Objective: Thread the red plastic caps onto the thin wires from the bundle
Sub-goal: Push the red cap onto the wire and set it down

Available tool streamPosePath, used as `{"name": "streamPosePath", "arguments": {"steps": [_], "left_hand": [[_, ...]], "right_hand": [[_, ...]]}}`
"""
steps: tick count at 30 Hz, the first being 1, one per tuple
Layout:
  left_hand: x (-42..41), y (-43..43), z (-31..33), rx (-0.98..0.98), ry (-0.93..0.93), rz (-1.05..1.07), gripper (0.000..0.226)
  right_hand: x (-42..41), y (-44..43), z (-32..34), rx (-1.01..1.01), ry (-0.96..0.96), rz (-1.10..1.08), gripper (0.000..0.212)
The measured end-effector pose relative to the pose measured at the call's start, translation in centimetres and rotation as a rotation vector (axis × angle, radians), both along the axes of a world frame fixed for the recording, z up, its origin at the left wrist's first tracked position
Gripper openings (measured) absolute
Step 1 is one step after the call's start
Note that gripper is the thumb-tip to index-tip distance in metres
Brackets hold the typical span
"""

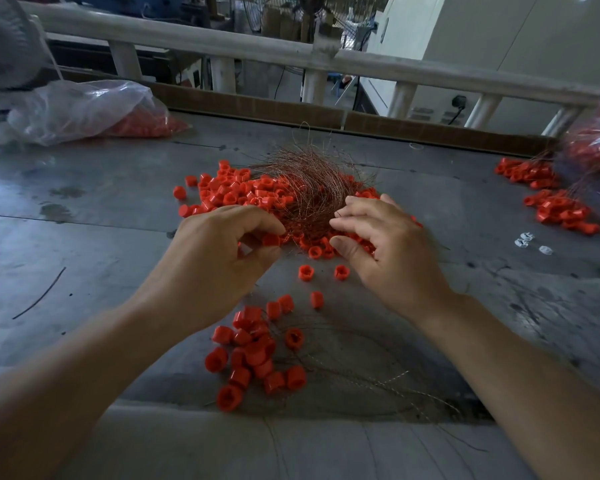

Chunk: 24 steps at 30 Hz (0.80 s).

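Step in hand: cap pick-up, no wire yet selected. Left hand (222, 247): fingers pinched on one red cap (271, 240) at the near edge of the wire bundle (302, 181). Right hand (388, 244): fingers loosely spread over the bundle, nothing seen held. Next move, as judged: one wire end to be singled out and aimed through the cap's bore. Counted on the tabletop (101, 237): one bundle; three loose cap heaps (253, 355), caps too many to count; one clear bag of caps (94, 109)

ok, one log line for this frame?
stage: cap pickup | left hand: pinches red cap | right hand: open, fingers over wire bundle | wire in cap: cannot tell
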<state>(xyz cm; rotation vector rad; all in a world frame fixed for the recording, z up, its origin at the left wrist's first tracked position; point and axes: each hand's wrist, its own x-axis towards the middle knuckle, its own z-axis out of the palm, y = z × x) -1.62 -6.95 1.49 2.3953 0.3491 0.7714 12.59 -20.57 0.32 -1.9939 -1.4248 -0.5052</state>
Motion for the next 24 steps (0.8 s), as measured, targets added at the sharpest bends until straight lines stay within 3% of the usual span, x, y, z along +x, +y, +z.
{"name": "streamPosePath", "arguments": {"steps": [4, 9, 19, 24], "left_hand": [[-0.2, 0.0, 0.4, -0.088, -0.07, -0.144, 0.018], [-0.5, -0.4, 0.6, -0.14, -0.119, -0.335, 0.018], [-0.5, -0.2, 0.6, -0.127, -0.12, -0.316, 0.022], [-0.5, -0.5, 0.6, -0.166, -0.075, -0.32, 0.022]], "right_hand": [[-0.3, -0.4, 0.7, 0.149, -0.083, 0.089, 0.01], [-0.9, -0.9, 0.9, 0.111, -0.116, 0.202, 0.009], [-1.5, -1.5, 1.4, 0.107, -0.038, 0.331, 0.003], [-1.7, -1.8, 1.4, 0.118, 0.113, 0.234, 0.014]]}}
